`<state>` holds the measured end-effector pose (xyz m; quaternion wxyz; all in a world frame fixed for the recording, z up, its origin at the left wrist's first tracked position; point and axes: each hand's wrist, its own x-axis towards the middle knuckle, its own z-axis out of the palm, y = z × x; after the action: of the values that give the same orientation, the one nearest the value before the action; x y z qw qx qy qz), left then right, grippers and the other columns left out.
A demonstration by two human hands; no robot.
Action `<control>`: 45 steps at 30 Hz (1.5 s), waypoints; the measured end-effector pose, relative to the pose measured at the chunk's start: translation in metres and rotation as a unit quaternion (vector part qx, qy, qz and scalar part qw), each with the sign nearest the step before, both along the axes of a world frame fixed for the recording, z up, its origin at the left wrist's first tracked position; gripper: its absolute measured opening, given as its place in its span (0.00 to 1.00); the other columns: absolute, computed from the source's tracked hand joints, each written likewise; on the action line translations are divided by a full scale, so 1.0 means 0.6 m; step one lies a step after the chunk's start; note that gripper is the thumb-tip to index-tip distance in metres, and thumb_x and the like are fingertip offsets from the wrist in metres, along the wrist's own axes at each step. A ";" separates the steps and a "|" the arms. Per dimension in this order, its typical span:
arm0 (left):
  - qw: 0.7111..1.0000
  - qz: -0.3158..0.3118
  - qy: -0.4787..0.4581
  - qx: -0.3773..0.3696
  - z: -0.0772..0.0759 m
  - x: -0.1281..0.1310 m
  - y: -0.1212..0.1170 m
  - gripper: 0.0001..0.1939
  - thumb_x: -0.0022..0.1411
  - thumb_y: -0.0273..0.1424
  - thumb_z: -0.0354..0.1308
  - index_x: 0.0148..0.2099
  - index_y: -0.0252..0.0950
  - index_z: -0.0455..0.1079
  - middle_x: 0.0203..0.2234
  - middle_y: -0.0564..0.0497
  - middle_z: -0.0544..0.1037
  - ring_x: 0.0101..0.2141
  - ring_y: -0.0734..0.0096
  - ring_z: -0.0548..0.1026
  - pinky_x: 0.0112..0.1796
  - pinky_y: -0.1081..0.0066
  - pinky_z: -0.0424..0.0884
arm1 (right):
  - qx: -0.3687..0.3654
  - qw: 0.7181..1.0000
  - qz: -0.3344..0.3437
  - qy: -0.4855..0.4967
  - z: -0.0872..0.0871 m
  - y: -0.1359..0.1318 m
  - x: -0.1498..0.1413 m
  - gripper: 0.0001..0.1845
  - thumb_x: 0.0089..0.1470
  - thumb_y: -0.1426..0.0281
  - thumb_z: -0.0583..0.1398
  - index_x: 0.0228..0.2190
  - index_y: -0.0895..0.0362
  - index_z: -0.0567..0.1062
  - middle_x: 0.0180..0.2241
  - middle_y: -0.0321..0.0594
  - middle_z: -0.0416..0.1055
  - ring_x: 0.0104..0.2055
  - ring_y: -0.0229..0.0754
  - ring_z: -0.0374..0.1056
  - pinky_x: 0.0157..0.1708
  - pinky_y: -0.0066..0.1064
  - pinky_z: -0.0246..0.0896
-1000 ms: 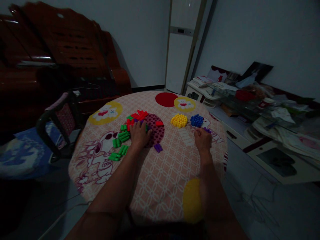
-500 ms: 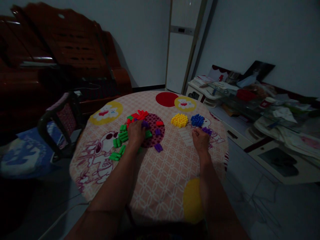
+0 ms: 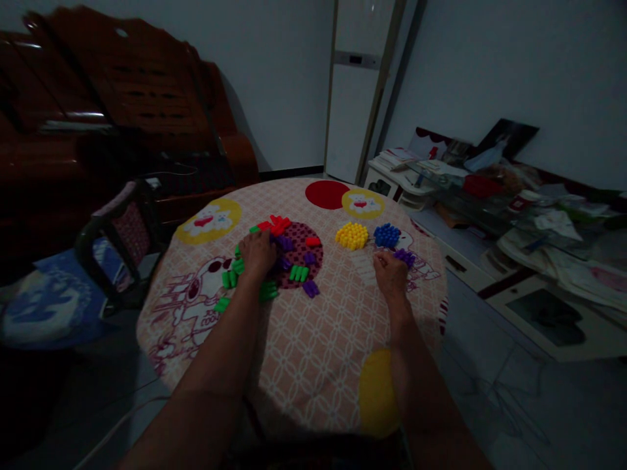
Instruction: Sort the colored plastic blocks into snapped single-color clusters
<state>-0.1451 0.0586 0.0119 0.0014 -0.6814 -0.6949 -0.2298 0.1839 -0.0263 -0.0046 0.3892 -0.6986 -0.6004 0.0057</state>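
Patterned tablecloth point(image 3: 313, 352) spreads beneath the coloured plastic pieces. Left hand point(image 3: 257, 251) works among green pieces point(image 3: 229, 279) and red pieces point(image 3: 279, 225), fingers slightly apart; any grip there calls for fingertip care. Right hand point(image 3: 390, 271), fingertips together, contents unclear, is beside purple pieces point(image 3: 404, 258). Compared with earlier, the left hand is farther left and a green cluster point(image 3: 298, 273) sits nearer the centre.
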 end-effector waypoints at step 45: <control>0.812 -0.244 -0.515 -0.124 0.015 0.125 -0.074 0.15 0.46 0.39 0.67 0.26 0.36 0.67 0.19 0.53 0.74 0.21 0.73 0.71 0.25 0.73 0.64 | -0.078 0.904 0.225 0.354 -0.006 0.004 -0.104 0.18 0.48 0.55 0.63 0.35 0.56 0.80 0.25 0.34 0.74 0.21 0.36 0.67 0.19 0.26 0.61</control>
<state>-0.0702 0.0141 0.0207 -0.4969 -0.6051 -0.4274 -0.4520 0.1218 -0.0237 -0.0082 0.5087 -0.5248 -0.5621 0.3871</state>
